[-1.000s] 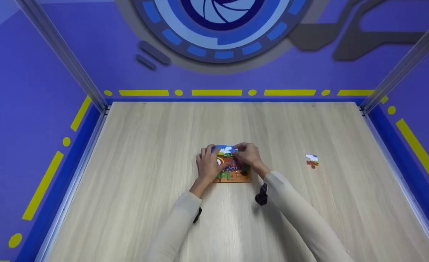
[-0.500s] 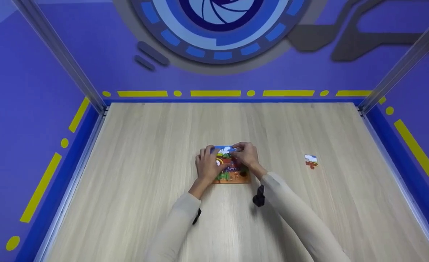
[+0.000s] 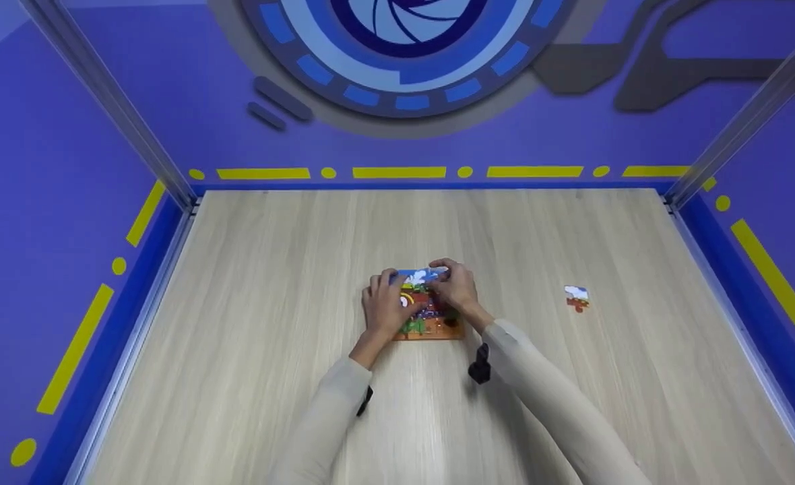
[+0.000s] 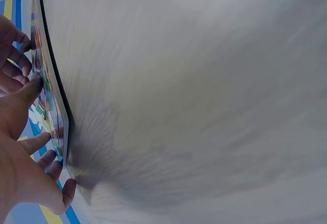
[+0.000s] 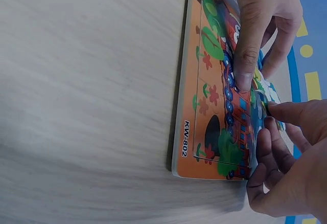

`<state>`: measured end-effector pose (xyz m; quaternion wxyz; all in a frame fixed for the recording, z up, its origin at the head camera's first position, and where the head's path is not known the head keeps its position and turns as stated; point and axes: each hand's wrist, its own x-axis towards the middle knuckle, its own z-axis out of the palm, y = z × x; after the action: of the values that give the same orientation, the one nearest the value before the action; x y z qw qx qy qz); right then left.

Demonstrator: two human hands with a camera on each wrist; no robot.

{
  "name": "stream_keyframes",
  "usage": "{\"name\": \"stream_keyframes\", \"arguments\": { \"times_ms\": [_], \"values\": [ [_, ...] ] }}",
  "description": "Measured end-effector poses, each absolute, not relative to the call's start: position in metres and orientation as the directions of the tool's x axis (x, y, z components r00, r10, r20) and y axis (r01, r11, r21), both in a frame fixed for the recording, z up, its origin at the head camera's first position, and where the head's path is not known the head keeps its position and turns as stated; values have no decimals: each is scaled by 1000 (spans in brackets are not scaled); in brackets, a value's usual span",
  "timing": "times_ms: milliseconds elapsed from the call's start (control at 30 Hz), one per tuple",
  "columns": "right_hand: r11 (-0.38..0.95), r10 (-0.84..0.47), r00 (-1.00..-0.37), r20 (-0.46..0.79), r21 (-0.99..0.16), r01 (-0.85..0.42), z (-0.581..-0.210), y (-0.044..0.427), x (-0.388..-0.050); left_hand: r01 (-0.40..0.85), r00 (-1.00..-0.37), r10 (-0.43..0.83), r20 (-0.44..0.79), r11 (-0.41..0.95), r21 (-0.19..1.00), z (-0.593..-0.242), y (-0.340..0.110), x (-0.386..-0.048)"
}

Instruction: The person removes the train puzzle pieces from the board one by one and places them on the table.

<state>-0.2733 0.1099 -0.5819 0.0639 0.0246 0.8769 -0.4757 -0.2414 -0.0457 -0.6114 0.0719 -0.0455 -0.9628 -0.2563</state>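
Note:
A colourful picture puzzle board [image 3: 438,333] lies flat, its orange border marked "KW-802" in the right wrist view. My left hand [image 3: 385,306] rests over its left side; the thumb presses the picture and the other fingers spread toward the far left edge, as the left wrist view [image 4: 25,178] also shows. At the far right corner my right hand [image 3: 459,288] pinches a puzzle piece [image 3: 439,271] between thumb and fingers, slightly tilted over the board. The fingers partly cover this piece in the right wrist view.
A loose puzzle piece [image 3: 577,298], white, blue and red-brown, lies on the wooden tabletop [image 3: 269,269] to the right of the board. Blue-purple panels with yellow marks [image 3: 399,173] stand at the back and both sides.
The right index finger has lifted a little at the board's far right corner, and the pinched piece shows more and looks tilted. My left hand has stayed in place.

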Motion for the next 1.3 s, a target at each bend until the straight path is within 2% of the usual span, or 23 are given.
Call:
{"name": "stream_keyframes", "arguments": {
  "times_ms": [400, 867, 1300],
  "values": [
    [514, -64, -991, -118, -855, 69, -581, 115, -273, 139, -982, 60, 180, 874, 466, -611, -46, -240],
    [485, -73, -993, -89, -873, 42, -572, 128, -269, 131, -984, 49, 170, 847, 515, -614, -46, -242],
    [476, -4, -995, -96, -876, 82, -570, 160, -267, 127, -987, 52, 154, 835, 535, -611, -47, -240]
  ]
}}
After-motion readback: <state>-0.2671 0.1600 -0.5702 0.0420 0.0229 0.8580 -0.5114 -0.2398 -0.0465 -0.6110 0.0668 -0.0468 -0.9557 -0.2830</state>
